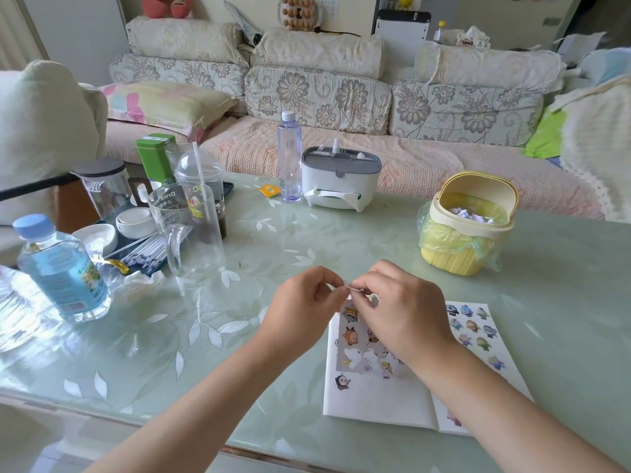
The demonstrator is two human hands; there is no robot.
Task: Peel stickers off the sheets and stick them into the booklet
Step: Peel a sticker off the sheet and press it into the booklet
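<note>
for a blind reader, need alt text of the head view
Two bare hands, left hand and right hand, pinch a sticker sheet together above an open booklet on a glass table. A yellow bin stands behind.

A yellow bin (457, 233), tissue box (338, 179) and bottles (289, 158) stand on the table (563, 268).

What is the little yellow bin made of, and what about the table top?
The yellow bin looks like smooth plastic: ribbed molded sides, cream rim, with a thin greenish plastic bag lining it. The table top looks like glossy glass or clear covering over a pale green leaf pattern; it shines and mirrors the bottles.
</note>
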